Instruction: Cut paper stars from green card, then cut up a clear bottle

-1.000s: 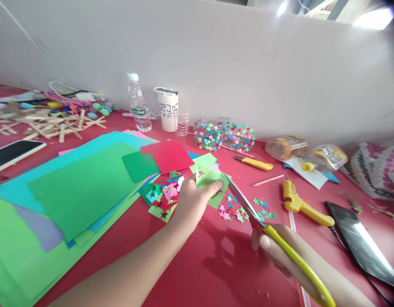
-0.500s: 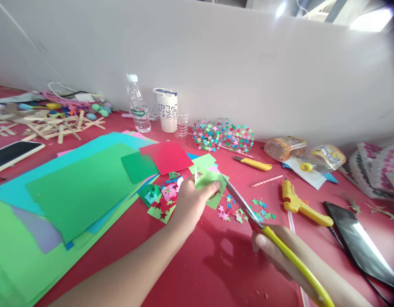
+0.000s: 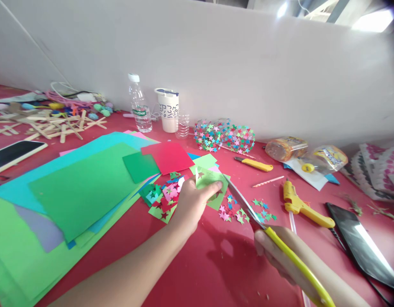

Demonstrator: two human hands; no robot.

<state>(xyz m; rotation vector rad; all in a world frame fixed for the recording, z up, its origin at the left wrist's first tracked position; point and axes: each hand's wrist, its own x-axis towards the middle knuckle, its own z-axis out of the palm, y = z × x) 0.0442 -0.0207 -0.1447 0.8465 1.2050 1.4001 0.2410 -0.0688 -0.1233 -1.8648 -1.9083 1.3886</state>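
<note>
Between thumb and fingers, my left hand [image 3: 193, 202] pinches a light green piece of paper [image 3: 217, 198] with star-shaped holes in it. My right hand [image 3: 276, 251] grips a pair of scissors [image 3: 299, 265] with yellow handles. The blades point up and to the left, and their tips are at the paper's right edge. Small cut paper stars [image 3: 232, 211] in several colours lie on the red table below the blades. Left of my left hand is a heap of coloured paper scraps [image 3: 166, 196], some with star cut-outs.
Large coloured sheets [image 3: 81, 187] cover the left side. Behind stand a water bottle [image 3: 139, 106], a white cup [image 3: 167, 111] and star-covered clear plastic pieces [image 3: 224, 135]. To the right lie a yellow cutter knife [image 3: 256, 164], a glue gun [image 3: 305, 207] and a dark glossy object [image 3: 360, 243].
The whole view has shifted very slightly. My hands, the green paper and the scissors hold nearly the same positions.
</note>
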